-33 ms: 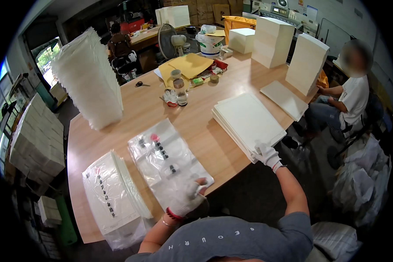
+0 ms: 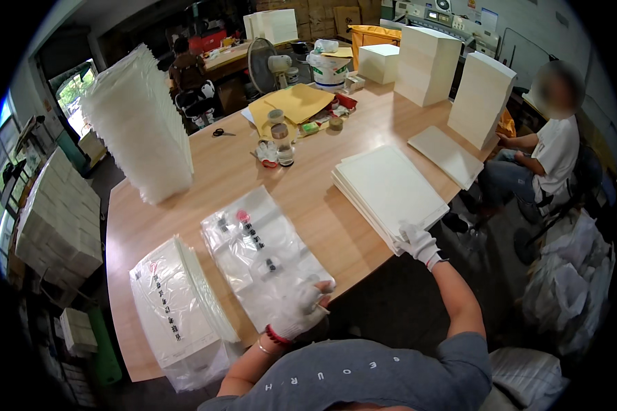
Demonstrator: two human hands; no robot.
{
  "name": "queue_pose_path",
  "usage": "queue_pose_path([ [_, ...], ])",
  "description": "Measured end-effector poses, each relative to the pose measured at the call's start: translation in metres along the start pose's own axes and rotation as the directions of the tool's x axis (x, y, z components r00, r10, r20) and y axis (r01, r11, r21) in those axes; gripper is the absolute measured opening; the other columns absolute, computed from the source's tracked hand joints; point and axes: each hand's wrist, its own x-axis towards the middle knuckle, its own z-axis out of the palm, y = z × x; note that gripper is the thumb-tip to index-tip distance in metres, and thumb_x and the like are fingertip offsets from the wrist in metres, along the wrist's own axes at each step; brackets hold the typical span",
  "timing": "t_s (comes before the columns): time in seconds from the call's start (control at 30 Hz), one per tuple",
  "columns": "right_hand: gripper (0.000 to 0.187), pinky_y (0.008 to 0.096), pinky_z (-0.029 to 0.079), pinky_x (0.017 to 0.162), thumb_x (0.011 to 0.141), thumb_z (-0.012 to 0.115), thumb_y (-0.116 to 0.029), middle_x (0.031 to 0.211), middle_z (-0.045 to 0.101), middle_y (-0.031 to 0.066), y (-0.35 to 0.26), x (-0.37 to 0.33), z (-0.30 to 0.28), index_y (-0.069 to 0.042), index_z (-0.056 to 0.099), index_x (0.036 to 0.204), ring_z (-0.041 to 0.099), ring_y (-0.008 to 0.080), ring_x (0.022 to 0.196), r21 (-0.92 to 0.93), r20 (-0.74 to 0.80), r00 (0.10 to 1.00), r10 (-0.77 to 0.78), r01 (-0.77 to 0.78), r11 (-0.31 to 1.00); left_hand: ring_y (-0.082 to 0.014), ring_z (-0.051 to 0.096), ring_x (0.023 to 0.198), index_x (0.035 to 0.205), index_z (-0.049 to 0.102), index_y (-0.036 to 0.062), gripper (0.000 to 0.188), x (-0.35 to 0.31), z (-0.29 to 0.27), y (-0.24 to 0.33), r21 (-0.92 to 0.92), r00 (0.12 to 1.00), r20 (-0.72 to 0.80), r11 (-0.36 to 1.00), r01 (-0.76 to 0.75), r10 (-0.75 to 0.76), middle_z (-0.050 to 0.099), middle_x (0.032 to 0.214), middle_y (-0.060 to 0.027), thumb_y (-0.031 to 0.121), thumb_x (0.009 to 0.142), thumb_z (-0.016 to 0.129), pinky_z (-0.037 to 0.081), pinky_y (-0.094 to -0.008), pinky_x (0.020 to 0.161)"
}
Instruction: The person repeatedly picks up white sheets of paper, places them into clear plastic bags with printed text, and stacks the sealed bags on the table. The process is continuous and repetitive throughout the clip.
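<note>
My left hand (image 2: 300,309), in a white glove with bare fingertips showing, is curled at the near edge of a pile of clear plastic bags (image 2: 264,250) with dark and red print. Its thumb and fingers close on that edge; the exact grip is partly hidden. My right hand (image 2: 420,245), also gloved, grips the near corner of a stack of white paper-like folders (image 2: 392,188), thumb on top. Left of the bags lies a pile of bagged white folders (image 2: 168,301) with the same sort of print.
A tall stack of thin white sheets (image 2: 137,130) stands far left. Scissors (image 2: 223,132), a water-filled cup (image 2: 282,145) and yellow paper (image 2: 298,106) lie toward the back. Tall white blocks (image 2: 483,96) and a thinner stack (image 2: 445,156) are at right, beside a seated person (image 2: 559,147).
My left hand has shifted slightly, its fingers turning at the bag's near edge. My right hand stays on the folder stack's corner.
</note>
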Motion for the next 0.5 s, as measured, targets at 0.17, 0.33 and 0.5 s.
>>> queue_pose_path([
  [0.17,0.048,0.0413,0.047,0.074,0.078,0.063,-0.031,0.091,0.059,0.0144,0.001,0.002,0.006,-0.006,0.049,0.116,0.057,0.0323,0.087,-0.111,-0.144,0.976,-0.165,0.15,0.982,-0.0241,0.061,0.082,0.106,0.056,0.001,0.026,-0.005,0.044,0.003,-0.25,0.981,0.193,0.967,0.054,-0.005,0.062,0.092,-0.0092,0.007,0.081,0.061,0.048,-0.0317,0.071],
  [0.33,0.018,0.0412,0.048,0.062,0.084,0.052,-0.025,0.074,0.059,0.0131,0.018,0.007,0.007,-0.01,0.058,0.089,0.059,0.0314,0.072,-0.135,-0.139,0.987,-0.082,0.063,0.989,-0.0215,0.059,0.091,0.108,0.055,0.0007,0.024,0.006,0.071,0.019,-0.463,0.889,0.397,0.787,0.407,-0.226,0.061,0.097,-0.0099,0.012,0.086,0.055,0.047,-0.0312,0.076],
  [0.5,0.011,0.0391,0.047,0.055,0.078,0.054,-0.023,0.074,0.058,0.0081,-0.123,-0.013,-0.055,-0.014,0.059,0.081,0.058,0.0249,0.064,-0.266,-0.064,0.943,-0.325,0.298,0.917,-0.0244,0.054,0.101,0.117,0.046,0.004,0.032,0.016,0.16,-0.064,-0.696,0.605,0.71,-0.488,0.527,-0.361,0.055,0.109,-0.0088,0.022,0.091,0.048,0.045,-0.0374,0.087],
])
